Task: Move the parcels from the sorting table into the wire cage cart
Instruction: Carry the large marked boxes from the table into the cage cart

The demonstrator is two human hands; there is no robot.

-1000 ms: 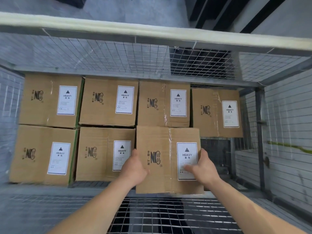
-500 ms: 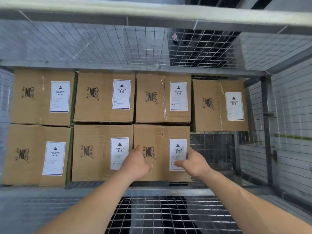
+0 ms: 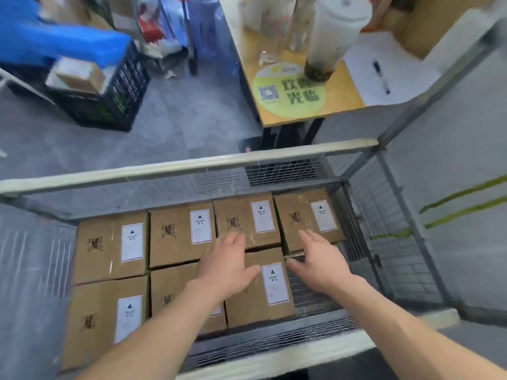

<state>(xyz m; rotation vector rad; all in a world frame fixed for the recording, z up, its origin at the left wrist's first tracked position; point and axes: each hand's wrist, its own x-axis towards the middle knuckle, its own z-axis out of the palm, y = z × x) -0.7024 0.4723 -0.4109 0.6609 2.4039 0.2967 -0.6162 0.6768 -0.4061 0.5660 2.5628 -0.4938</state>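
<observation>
Several brown cardboard parcels with white HEAVY labels lie flat on the floor of the wire cage cart (image 3: 189,167), in two rows. The near-row parcel third from the left (image 3: 263,292) lies free, with bare mesh to its right. My left hand (image 3: 226,266) hovers over its left part with fingers spread, holding nothing. My right hand (image 3: 319,263) is spread above the bare mesh (image 3: 307,294) and the back-right parcel (image 3: 307,218), also holding nothing. The sorting table is out of view.
Beyond the cart's far rail stands a wooden desk (image 3: 340,100) with a tall cup (image 3: 333,37) and a green round sticker. A black crate (image 3: 109,97) with blue items sits on the grey floor at the left. The cart's right mesh wall (image 3: 392,229) is close.
Both hands let go of the third near-row parcel and lifted off it, fingers spread. My view tilted up, showing the floor, crate and desk beyond the cart.
</observation>
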